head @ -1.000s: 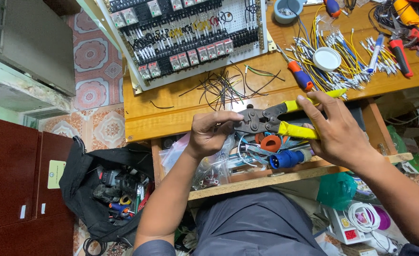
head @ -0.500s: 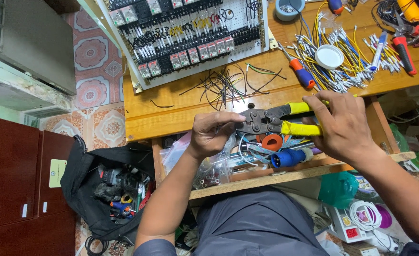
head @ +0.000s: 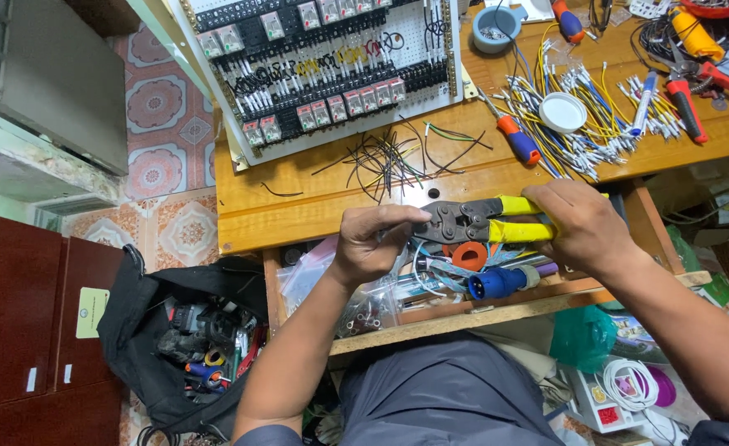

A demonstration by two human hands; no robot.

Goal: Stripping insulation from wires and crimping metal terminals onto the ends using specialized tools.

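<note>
My right hand (head: pixel 583 227) grips the yellow handles of a crimping tool (head: pixel 476 221), squeezed together, over the front edge of the wooden bench (head: pixel 298 202). My left hand (head: pixel 373 241) pinches a thin black wire at the tool's dark jaws. Loose black wires (head: pixel 389 157) lie on the bench just beyond the tool. A white panel (head: pixel 323 66) filled with relays and terminal blocks leans at the back of the bench.
An open drawer (head: pixel 430 318) under the bench holds a blue plug (head: pixel 501 282), tape rolls and bags. Yellow and blue ferruled wires (head: pixel 583 116), a white lid, screwdrivers and red pliers lie right. A black tool bag (head: pixel 187 334) sits on the floor left.
My right hand has closed the yellow handles further and shifted slightly left. The left hand stays at the jaws with the wire.
</note>
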